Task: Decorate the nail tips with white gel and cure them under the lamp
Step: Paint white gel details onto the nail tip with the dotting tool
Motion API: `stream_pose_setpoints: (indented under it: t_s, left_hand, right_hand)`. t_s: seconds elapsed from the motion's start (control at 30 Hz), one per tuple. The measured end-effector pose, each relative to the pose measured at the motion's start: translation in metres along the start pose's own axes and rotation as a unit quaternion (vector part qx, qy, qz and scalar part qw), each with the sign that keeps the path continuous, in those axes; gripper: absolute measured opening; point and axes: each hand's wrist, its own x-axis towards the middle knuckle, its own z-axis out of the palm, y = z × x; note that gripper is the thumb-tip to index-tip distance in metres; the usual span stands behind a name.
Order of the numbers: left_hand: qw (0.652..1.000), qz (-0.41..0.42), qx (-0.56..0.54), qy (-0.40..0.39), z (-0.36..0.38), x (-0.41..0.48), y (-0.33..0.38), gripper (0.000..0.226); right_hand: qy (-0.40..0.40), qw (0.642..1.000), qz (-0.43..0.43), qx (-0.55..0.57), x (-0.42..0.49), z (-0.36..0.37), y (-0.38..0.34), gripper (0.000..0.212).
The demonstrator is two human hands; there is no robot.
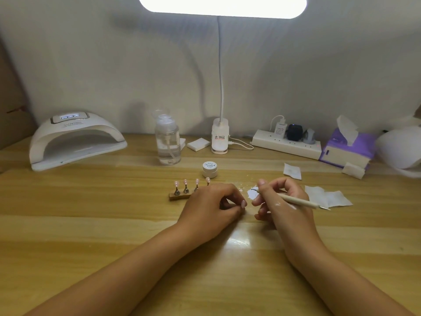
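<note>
Glossy wooden desk (91, 224), curing lamp (77, 140) far left, white wall (114, 65) behind

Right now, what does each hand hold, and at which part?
The right hand pinches the pen near its front tip. The left hand is curled; whether it holds anything cannot be told.

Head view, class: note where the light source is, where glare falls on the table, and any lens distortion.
Head view: the desk lamp is overexposed at the top edge; glare shows on the table between the forearms; the wide-angle lens bows the table's far edge.
</note>
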Motion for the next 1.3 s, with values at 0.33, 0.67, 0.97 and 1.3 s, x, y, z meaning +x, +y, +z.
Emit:
stream_pose_setpoints:
  t_s: [0.33, 0.67, 0.97, 1.3]
  left_hand:
    - [1.0, -0.003, -0.013, 0.001, -0.0015, 0.0001, -0.0006, 0.015]
    - [1.0, -0.002, -0.015, 0.002, -0.0016, 0.0003, -0.0003, 0.02]
    - [1.0, 0.004, -0.005, 0.001, -0.002, -0.0006, 0.0002, 0.019]
    - [1.0, 0.005, 0.001, -0.001, -0.0023, -0.0005, 0.0009, 0.018]
  right_hand:
    - [-0.007, 0.999, 0.0, -0.053, 0.0009, 0.0008, 0.0028, 0.023]
    - [-0.022, 0.998, 0.0, -0.054, 0.0012, 0.0017, 0.0043, 0.027]
    - [-0.025, 0.998, -0.001, -0.055, 0.0011, 0.0022, 0.0041, 0.027]
    - [-0.026, 0.998, -0.004, -0.054, 0.0008, 0.0018, 0.0036, 0.026]
